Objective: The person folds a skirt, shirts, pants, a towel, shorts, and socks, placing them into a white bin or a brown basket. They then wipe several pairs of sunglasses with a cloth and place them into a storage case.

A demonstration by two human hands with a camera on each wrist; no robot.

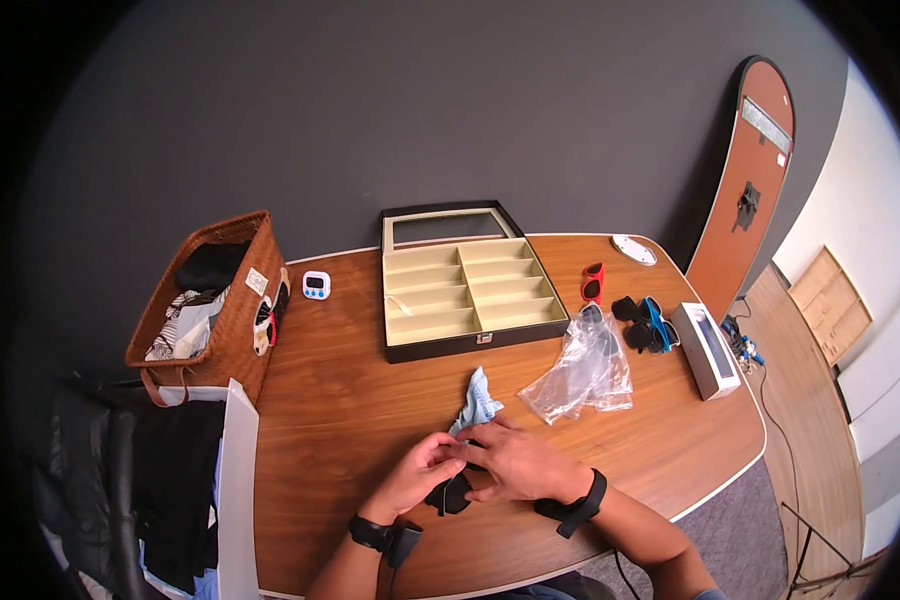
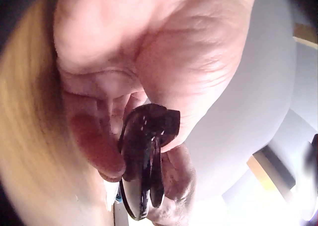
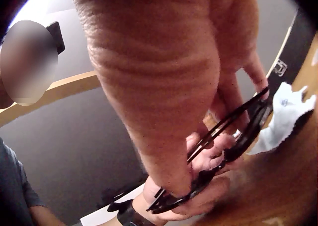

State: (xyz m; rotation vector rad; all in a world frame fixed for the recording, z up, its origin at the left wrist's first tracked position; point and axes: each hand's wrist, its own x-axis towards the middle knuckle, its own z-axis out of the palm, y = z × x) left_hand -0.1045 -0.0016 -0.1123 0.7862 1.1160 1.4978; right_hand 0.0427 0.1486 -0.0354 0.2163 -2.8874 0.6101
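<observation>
A pair of black sunglasses (image 1: pixel 448 496) is held by both hands low over the near part of the table. My left hand (image 1: pixel 417 480) pinches the frame between thumb and fingers; in the left wrist view the sunglasses (image 2: pixel 141 161) appear edge-on beside the thumb. From the right, my right hand (image 1: pixel 525 463) grips the same pair, and the right wrist view shows its fingers along the dark frame (image 3: pixel 248 134), with thin temples folded across. Just beyond the fingers a light blue cloth (image 1: pixel 480 400) lies crumpled on the table, its near end partly hidden by the hands.
Behind the hands stands an open, cream-lined display case (image 1: pixel 485 337) with compartments. To its right lie clear plastic bags (image 1: pixel 585 375), red sunglasses (image 1: pixel 593 284), more dark and blue eyewear (image 1: pixel 652 325) and a white box (image 1: pixel 705 352). A wicker basket (image 1: pixel 255 335) and small timer (image 1: pixel 316 286) are left.
</observation>
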